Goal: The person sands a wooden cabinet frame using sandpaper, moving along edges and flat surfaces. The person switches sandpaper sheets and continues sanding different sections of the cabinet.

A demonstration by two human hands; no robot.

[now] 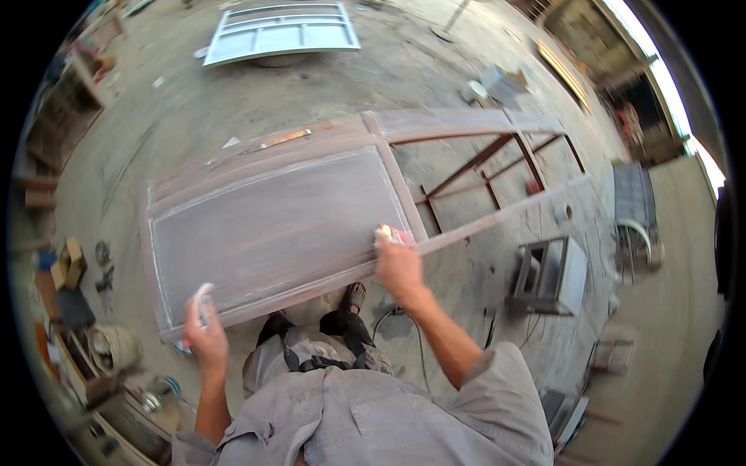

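Observation:
A brown wooden door panel lies in front of me, with white filler-like lines along the edges of its inset field. My right hand is closed around a small red and pale yellow thing, at the panel's near right corner. Its exact kind does not show. Over the near left corner, my left hand grips a whitish flat piece, too blurred to name. A bit of red shows beside the left fingers.
An open brown frame extends right from the panel. A pale panelled piece lies farther back. To the right stands a grey box-like stand; a cable runs near my feet. A bucket and boxes are at left.

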